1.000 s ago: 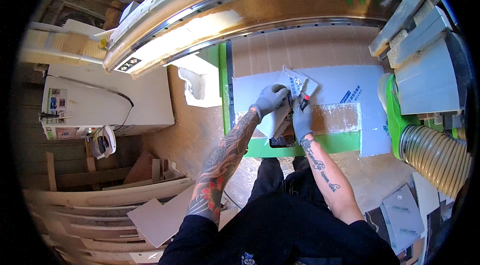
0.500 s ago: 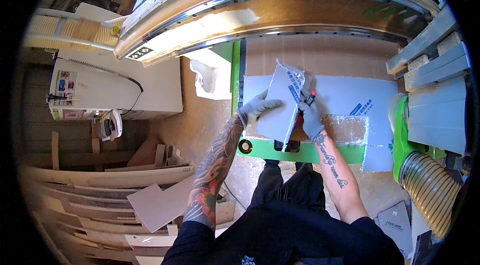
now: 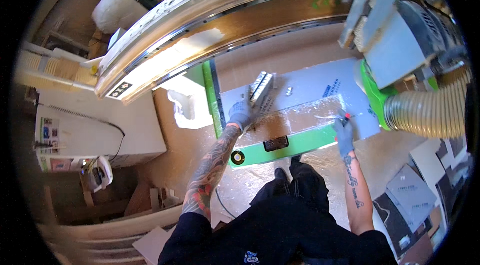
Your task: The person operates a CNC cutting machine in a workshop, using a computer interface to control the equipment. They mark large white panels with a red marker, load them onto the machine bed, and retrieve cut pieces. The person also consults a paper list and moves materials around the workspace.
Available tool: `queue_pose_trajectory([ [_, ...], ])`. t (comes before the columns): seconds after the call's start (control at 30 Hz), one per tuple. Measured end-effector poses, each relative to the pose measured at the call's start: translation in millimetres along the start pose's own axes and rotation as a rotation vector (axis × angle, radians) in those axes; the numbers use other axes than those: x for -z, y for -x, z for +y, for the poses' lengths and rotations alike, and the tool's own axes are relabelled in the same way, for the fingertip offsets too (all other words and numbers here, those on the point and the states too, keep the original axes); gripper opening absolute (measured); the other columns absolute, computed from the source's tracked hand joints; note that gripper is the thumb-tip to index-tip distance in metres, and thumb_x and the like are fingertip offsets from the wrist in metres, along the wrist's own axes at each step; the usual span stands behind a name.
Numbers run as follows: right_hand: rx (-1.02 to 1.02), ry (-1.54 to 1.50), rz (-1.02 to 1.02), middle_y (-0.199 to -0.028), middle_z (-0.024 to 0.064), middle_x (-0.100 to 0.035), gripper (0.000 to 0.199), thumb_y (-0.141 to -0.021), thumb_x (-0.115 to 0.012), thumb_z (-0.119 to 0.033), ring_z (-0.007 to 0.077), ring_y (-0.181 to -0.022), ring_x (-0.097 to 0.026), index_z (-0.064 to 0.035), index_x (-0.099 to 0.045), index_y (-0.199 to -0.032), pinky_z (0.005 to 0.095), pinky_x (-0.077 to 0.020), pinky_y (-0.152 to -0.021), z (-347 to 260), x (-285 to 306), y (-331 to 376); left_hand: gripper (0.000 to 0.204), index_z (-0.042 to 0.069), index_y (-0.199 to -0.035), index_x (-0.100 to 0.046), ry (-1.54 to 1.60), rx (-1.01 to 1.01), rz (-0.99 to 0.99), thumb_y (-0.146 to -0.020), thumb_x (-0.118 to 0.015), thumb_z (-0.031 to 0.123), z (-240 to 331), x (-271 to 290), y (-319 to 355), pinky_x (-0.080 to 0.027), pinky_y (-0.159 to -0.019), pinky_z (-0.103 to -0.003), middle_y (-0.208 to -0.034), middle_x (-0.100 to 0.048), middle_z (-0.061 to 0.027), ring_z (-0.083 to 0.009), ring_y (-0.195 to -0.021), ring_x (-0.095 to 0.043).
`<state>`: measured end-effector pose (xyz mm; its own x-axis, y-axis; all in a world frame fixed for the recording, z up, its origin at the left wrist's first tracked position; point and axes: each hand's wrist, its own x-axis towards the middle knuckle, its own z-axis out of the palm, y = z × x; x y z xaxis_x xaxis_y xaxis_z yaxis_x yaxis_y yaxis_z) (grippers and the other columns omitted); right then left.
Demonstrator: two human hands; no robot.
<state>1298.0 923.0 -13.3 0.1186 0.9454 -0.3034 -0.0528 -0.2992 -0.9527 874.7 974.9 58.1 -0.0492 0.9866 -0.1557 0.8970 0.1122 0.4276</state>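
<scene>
From the head view, the gloved left hand (image 3: 243,112) grips a stack of thin white panels (image 3: 261,86) standing on edge on the white sheet (image 3: 320,87). The gloved right hand (image 3: 344,132) pinches a red-tipped tool (image 3: 344,115) at the sheet's near edge. A dark rectangular label (image 3: 275,143) sits on the green rail (image 3: 295,142).

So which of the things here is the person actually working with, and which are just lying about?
In use:
- left hand holding a narrow white strip
- right hand with a small red-tipped tool
- white panel on the green machine table

Lying about:
- ribbed dust hose
- loose boards on the floor
- white cabinet
</scene>
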Motion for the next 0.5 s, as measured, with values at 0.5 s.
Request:
queue_pose_trajectory([
  [0.5, -0.897, 0.003, 1.126, -0.099, 0.0126, -0.061, 0.037, -0.098, -0.057, -0.021, 0.0224, -0.05, -0.052, -0.0162, -0.043, -0.132, 0.038, -0.0436, -0.04, 235, 353, 492, 0.069, 0.006, -0.148, -0.041, -0.191, -0.2, 0.079, -0.092, -0.058, 0.041, 12, -10, 12, -0.051, -0.088, -0.051, -0.118, -0.066, -0.0281, -0.0448, -0.103, -0.066],
])
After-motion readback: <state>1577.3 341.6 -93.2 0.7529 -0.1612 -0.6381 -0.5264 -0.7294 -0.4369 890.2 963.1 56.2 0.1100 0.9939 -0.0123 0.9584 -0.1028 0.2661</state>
